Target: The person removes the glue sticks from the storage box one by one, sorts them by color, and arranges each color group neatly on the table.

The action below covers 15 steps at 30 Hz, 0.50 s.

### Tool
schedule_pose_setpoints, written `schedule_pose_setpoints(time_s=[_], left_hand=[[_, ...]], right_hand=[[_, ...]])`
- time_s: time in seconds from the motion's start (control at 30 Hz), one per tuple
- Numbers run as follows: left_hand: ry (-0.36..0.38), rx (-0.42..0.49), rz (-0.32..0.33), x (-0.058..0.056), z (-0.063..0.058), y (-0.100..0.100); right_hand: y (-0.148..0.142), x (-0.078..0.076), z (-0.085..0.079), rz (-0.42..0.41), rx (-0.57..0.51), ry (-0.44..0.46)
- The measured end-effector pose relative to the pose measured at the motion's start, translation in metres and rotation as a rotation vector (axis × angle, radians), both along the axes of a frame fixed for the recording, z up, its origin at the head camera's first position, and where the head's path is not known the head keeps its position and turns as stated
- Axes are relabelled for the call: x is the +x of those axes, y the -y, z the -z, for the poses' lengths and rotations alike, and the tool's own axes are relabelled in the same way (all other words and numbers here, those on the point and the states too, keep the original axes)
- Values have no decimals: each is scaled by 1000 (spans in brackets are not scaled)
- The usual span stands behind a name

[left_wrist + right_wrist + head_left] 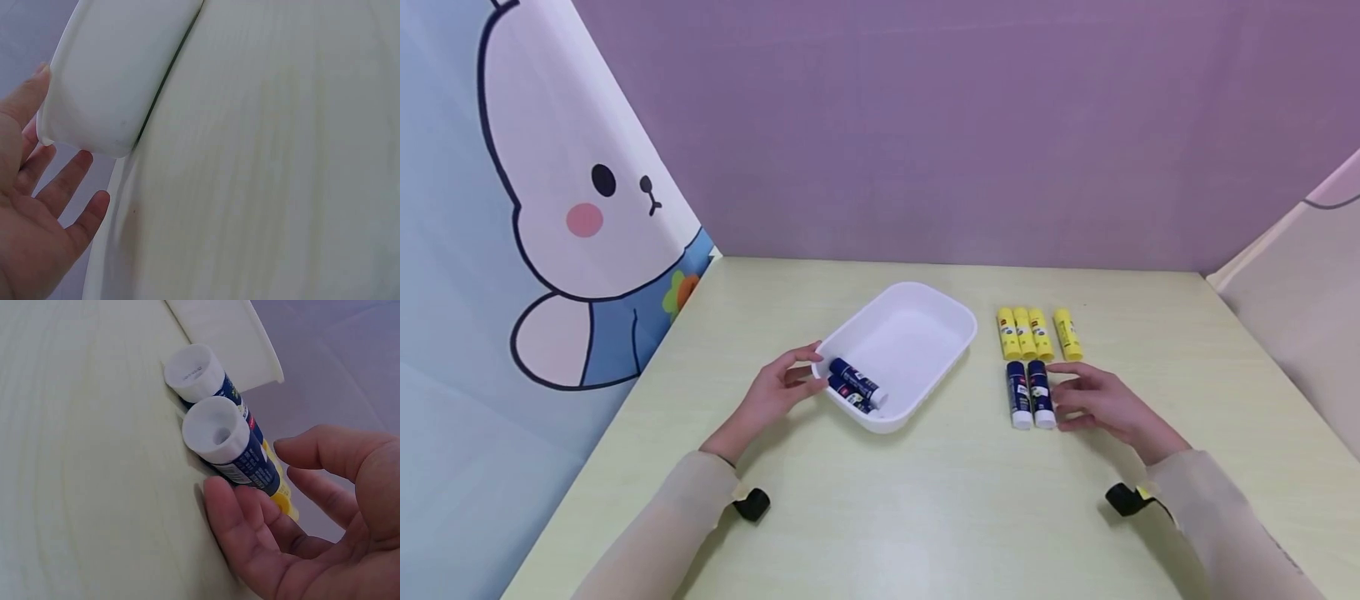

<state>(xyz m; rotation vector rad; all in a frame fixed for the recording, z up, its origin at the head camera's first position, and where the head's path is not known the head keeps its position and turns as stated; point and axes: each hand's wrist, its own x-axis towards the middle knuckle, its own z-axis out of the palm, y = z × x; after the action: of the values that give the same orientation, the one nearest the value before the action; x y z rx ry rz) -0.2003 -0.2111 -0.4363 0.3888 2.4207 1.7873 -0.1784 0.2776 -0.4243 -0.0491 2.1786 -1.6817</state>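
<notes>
At the left corner of a white plastic tray (917, 333), my left hand (778, 383) holds the rim between thumb and fingers. Inside that tray lie two navy-blue glue sticks (857, 382) with white caps. Two more navy glue sticks (1018, 396) lie side by side on the table, white ends toward me. My right hand (1093, 404) is beside the right one (250, 465), fingers loosely bent with the fingertips close to its side. In the right wrist view the thumb (312, 450) stands apart from the stick.
Several yellow glue sticks (1022, 333) lie just beyond the navy pair, one (1067, 333) set apart to the right. A pale wooden table (925, 517) bears everything. A purple backdrop (962, 133) hangs behind it, and a cartoon-printed cloth (572, 167) on the left.
</notes>
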Motion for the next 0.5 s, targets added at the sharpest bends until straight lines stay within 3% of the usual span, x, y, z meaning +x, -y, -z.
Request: schedule_pose_setpoints(time_s=[0.5], left_hand=[[0, -17, -6, 0, 0, 0]], right_hand=[[3, -5, -25, -15, -9, -116]])
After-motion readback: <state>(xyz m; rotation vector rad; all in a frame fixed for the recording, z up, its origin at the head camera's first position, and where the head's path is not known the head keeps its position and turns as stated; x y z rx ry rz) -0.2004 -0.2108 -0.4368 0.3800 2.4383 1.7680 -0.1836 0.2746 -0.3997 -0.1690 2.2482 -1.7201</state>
